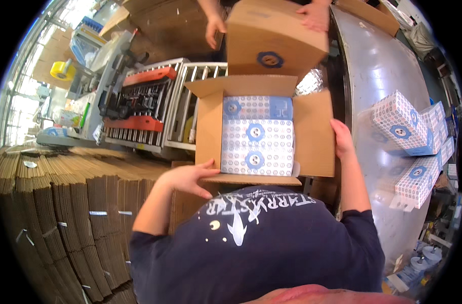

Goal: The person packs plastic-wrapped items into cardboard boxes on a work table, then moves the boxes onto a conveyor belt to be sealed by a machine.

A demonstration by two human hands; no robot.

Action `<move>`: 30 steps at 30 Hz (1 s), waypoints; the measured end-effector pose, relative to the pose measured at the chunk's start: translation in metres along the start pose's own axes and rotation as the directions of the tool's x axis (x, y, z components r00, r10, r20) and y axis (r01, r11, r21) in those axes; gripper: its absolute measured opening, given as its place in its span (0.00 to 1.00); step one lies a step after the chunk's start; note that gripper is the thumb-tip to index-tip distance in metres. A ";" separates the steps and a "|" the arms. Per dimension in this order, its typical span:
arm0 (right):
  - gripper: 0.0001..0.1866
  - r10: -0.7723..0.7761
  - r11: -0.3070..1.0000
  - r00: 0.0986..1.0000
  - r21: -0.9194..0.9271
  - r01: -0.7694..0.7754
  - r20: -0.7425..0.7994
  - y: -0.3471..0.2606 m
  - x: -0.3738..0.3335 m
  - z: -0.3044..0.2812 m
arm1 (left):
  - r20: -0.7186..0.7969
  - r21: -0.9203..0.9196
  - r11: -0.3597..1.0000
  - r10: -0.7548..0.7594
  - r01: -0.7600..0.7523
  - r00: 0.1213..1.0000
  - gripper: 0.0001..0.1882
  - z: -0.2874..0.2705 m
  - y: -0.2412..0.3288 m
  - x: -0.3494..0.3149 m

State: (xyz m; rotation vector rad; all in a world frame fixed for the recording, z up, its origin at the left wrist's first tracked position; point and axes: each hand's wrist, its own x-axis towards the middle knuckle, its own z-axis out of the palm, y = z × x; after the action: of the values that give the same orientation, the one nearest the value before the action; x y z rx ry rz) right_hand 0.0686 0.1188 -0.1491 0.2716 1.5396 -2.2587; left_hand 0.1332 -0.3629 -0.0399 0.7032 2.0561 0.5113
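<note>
An open cardboard box (209,121) stands in front of me with its flaps spread. Inside lie white patterned cartons (276,147) with blue badges, and a blue panel shows on the far one. My left hand (189,178) grips the box's near left corner, thumb outside and fingers over the edge. On the right, my right hand (343,138) holds the outer edge of the right flap (314,134); some of its fingers are hidden behind the cardboard.
Across from me, another person's hands (314,16) are at a second cardboard box (276,38). A roller conveyor (172,137) with orange-red guides lies left. Stacks of flattened cardboard (74,223) fill the lower left. More patterned cartons (400,121) lie on the metal table (377,66) at right.
</note>
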 end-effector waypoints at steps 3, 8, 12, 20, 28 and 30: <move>0.29 -0.127 0.293 0.849 -0.799 0.525 0.512 0.002 0.011 0.113 | 0.137 -0.036 0.997 -0.066 0.072 0.988 0.41 -0.027 -0.001 0.026; 0.22 0.416 0.127 0.852 -0.948 0.292 0.318 -0.072 0.059 0.187 | -0.388 0.412 0.868 -0.108 0.277 0.915 0.44 -0.068 -0.008 0.082; 0.19 -0.746 -0.392 0.443 -0.866 0.311 0.497 -0.087 0.115 0.153 | -0.624 0.249 0.868 -0.195 0.429 0.757 0.50 -0.029 -0.034 0.135; 0.25 -0.455 -0.226 0.851 -0.958 0.177 0.264 0.046 0.034 0.131 | -0.757 -0.393 0.919 -0.305 -0.030 0.579 0.45 -0.020 -0.103 0.137; 0.33 -0.224 0.935 0.780 -0.355 0.003 -0.584 0.104 0.120 0.176 | -0.568 -0.580 0.799 -0.255 -0.161 0.782 0.36 -0.138 -0.210 0.163; 0.30 -0.269 0.944 0.747 -0.322 0.077 -0.608 0.119 0.151 0.223 | -0.676 -0.438 0.895 -0.388 0.082 0.626 0.42 -0.182 -0.240 0.147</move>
State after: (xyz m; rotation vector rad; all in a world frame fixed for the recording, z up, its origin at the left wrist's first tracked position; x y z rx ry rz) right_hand -0.0044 -0.1567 -0.2224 0.9458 2.2909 -2.1491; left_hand -0.1565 -0.4653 -0.1747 -0.0773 2.6486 1.1454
